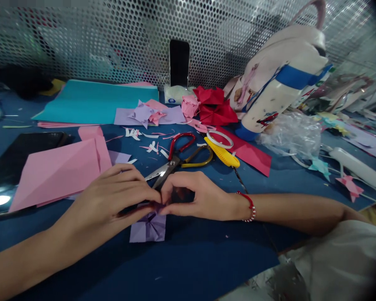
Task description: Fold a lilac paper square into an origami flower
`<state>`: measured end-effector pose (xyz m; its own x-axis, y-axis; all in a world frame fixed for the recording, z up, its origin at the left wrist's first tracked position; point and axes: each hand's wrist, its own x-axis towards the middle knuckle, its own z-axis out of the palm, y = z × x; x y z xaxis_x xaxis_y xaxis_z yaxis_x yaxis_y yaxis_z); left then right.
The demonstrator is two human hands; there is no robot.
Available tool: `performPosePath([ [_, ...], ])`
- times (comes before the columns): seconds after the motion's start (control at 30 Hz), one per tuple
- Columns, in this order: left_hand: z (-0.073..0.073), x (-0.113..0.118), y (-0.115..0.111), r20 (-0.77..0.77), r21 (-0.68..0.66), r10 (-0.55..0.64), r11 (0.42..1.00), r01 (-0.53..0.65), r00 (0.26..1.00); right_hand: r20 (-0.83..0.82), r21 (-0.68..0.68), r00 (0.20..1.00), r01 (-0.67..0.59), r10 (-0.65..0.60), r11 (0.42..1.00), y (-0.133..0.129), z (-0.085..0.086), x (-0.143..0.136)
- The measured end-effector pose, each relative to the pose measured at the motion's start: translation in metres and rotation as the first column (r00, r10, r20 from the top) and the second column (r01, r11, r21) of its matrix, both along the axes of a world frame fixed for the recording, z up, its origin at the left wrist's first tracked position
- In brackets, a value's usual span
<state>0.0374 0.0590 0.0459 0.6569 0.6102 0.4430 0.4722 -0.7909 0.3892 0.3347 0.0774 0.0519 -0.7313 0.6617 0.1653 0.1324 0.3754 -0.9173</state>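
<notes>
A small square of folded purple paper (148, 229) lies on the blue table, creases running out from its middle. My left hand (113, 200) pinches its upper edge between thumb and fingers. From the other side my right hand (192, 196), with a red beaded bracelet on the wrist, pinches the upper right corner of the same paper. The fingertips nearly meet there and hide that edge. Just beyond my hands lie scissors (172, 163) with one red and one yellow handle loop, their blades partly behind my fingers.
Pink paper (62, 171) overlaps a dark tablet (25, 154) at left. Behind are blue paper (94, 102), folded stars (142, 113), red folded paper (217, 106) and a propped phone (179, 62). A yellow cutter (222, 154), a bottle (266, 102) and a plastic bag (293, 133) stand or lie at right.
</notes>
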Motion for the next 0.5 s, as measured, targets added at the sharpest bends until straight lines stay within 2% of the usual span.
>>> performPosePath([
  [0.17,-0.009,0.001,-0.007,0.026,-0.048,0.018,0.999,-0.017,1.000,0.065,0.057,0.998,-0.004,0.000,0.998,0.001,-0.001,0.000],
  [0.3,-0.015,-0.003,-0.014,0.043,-0.061,0.052,0.997,-0.049,0.998,0.162,0.176,0.986,-0.060,0.031,0.982,0.001,-0.004,0.000],
  [0.5,-0.008,-0.001,-0.016,0.064,-0.061,0.033,0.998,-0.029,0.997,0.250,0.309,0.968,-0.112,0.033,0.944,0.000,-0.007,-0.003],
])
